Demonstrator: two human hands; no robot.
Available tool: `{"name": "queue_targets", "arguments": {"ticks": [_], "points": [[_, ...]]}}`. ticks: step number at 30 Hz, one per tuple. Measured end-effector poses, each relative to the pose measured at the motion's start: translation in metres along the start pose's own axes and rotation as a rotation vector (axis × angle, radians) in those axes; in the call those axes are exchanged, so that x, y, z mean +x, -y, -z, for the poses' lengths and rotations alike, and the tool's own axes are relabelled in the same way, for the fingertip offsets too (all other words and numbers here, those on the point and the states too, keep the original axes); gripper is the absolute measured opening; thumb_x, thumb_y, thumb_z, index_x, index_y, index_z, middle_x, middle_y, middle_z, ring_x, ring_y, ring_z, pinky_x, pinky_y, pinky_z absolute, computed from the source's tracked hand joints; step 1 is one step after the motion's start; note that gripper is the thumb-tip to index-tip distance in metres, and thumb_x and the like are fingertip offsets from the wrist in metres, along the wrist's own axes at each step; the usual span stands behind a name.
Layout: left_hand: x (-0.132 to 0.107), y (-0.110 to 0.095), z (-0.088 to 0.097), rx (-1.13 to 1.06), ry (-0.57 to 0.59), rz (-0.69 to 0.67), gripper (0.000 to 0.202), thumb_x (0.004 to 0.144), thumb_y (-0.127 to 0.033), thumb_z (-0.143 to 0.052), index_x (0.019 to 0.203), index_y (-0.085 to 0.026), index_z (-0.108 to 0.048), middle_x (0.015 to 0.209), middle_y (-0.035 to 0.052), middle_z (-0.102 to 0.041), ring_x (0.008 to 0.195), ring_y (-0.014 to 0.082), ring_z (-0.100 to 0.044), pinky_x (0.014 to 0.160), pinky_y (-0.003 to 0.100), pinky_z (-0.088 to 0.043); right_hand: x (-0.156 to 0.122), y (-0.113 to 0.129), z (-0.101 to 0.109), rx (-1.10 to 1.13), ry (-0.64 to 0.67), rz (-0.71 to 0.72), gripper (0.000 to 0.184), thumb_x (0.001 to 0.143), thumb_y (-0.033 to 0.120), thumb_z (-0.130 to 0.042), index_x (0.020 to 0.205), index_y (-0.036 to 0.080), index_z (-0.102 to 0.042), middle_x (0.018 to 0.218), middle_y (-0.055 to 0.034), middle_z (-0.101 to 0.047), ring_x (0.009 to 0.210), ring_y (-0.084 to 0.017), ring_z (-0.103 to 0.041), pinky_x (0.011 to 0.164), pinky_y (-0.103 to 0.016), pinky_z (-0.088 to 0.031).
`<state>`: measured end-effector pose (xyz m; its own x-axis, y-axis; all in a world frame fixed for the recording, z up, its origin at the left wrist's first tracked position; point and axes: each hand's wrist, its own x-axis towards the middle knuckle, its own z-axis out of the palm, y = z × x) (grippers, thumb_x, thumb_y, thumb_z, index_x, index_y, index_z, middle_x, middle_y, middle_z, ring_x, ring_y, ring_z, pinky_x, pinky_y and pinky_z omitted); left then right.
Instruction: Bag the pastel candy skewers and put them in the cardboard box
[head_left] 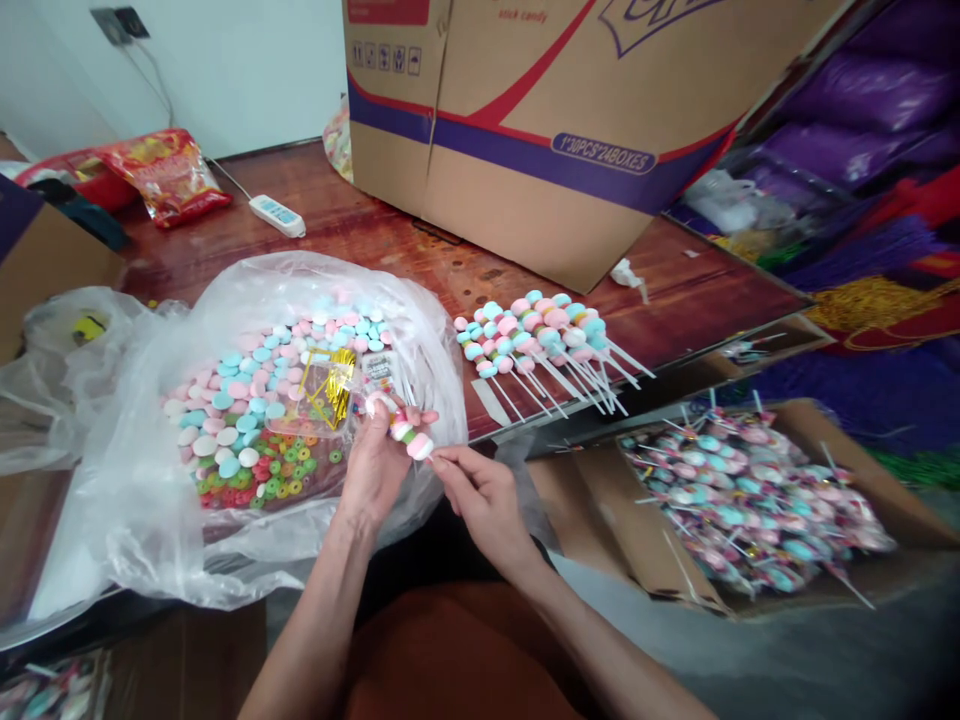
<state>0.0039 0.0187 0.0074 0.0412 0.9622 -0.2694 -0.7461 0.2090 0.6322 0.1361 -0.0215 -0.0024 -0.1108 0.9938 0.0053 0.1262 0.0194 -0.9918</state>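
Observation:
My left hand (379, 462) is closed round a candy skewer (405, 428) of pink, white and green pieces, held over the near edge of a clear plastic bag (150, 480). My right hand (484, 495) pinches the skewer's lower end at a pink piece. The bag holds loose pink, blue and white round candies (240, 400), small coloured ring candies (281, 470) and a packet of gold twist ties (330, 388). A row of finished skewers (536, 335) with white sticks lies on the wooden table (420, 250) to the right.
A large cardboard carton (540, 120) stands at the table's back. An open box of wrapped skewers (750, 500) sits low at the right. A white power strip (277, 215) and red snack bags (169, 172) lie at the back left. Another clear bag (52, 370) is far left.

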Motion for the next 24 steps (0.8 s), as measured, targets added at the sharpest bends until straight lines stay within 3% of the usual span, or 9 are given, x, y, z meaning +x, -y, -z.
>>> {"name": "queue_targets", "arguments": {"ticks": [3, 6, 10, 14, 17, 19, 24], "points": [[-0.002, 0.001, -0.004, 0.045, -0.007, 0.004, 0.027, 0.081, -0.042, -0.072, 0.077, -0.017, -0.062, 0.077, 0.0026, -0.062, 0.092, 0.0217, -0.067, 0.077, 0.029, -0.05, -0.001, 0.003, -0.007, 0.008, -0.064, 0.049, 0.025, 0.095, 0.03, -0.052, 0.096, 0.016, -0.072, 0.063, 0.0012, -0.063, 0.056, -0.012, -0.057, 0.054, -0.021, -0.047], [-0.004, 0.001, -0.007, 0.103, -0.035, 0.019, 0.023, 0.079, -0.037, -0.074, 0.077, -0.016, -0.064, 0.077, 0.0028, -0.064, 0.093, 0.0225, -0.068, 0.083, 0.032, -0.051, 0.001, 0.0, -0.012, -0.145, -0.121, 0.261, 0.023, 0.096, 0.023, -0.049, 0.1, 0.016, -0.071, 0.083, -0.0053, -0.073, 0.072, -0.015, -0.067, 0.07, -0.024, -0.053], [-0.008, -0.001, -0.005, 0.119, -0.002, 0.1, 0.02, 0.08, -0.035, -0.073, 0.081, -0.017, -0.067, 0.082, 0.0059, -0.069, 0.098, 0.0253, -0.068, 0.088, 0.035, -0.051, 0.006, -0.006, -0.011, -0.34, -0.141, 0.509, 0.025, 0.095, 0.015, -0.047, 0.107, 0.016, -0.069, 0.093, -0.0099, -0.076, 0.078, -0.018, -0.072, 0.076, -0.028, -0.057], [-0.006, -0.008, 0.0, 0.139, 0.035, 0.164, 0.031, 0.08, -0.045, -0.072, 0.093, -0.016, -0.069, 0.099, 0.0118, -0.072, 0.104, 0.0275, -0.067, 0.09, 0.037, -0.052, 0.009, -0.006, -0.001, -0.35, -0.122, 0.483, 0.026, 0.096, 0.017, -0.047, 0.111, 0.019, -0.069, 0.095, -0.0083, -0.076, 0.081, -0.018, -0.073, 0.077, -0.028, -0.058], [-0.001, -0.013, 0.002, 0.124, -0.104, 0.057, 0.038, 0.08, -0.05, -0.071, 0.099, -0.018, -0.068, 0.104, 0.0115, -0.072, 0.099, 0.0257, -0.069, 0.087, 0.037, -0.053, 0.009, -0.007, 0.007, -0.374, -0.13, 0.5, 0.024, 0.096, 0.017, -0.049, 0.108, 0.019, -0.07, 0.093, -0.0075, -0.076, 0.077, -0.017, -0.072, 0.073, -0.027, -0.057], [0.004, -0.015, 0.002, 0.11, -0.177, -0.025, 0.035, 0.08, -0.048, -0.072, 0.097, -0.017, -0.067, 0.099, 0.0092, -0.072, 0.094, 0.0237, -0.07, 0.083, 0.035, -0.053, 0.009, -0.008, 0.009, -0.425, -0.126, 0.546, 0.023, 0.096, 0.016, -0.049, 0.105, 0.018, -0.07, 0.089, -0.0072, -0.076, 0.074, -0.016, -0.071, 0.069, -0.026, -0.055], [0.012, -0.013, -0.001, 0.074, -0.167, -0.126, 0.029, 0.082, -0.045, -0.07, 0.084, -0.016, -0.065, 0.079, 0.0021, -0.064, 0.081, 0.018, -0.068, 0.077, 0.03, -0.052, 0.006, -0.008, 0.012, -0.468, -0.07, 0.551, 0.022, 0.095, 0.017, -0.049, 0.098, 0.017, -0.071, 0.085, -0.0074, -0.076, 0.065, -0.015, -0.068, 0.064, -0.026, -0.051]]}}
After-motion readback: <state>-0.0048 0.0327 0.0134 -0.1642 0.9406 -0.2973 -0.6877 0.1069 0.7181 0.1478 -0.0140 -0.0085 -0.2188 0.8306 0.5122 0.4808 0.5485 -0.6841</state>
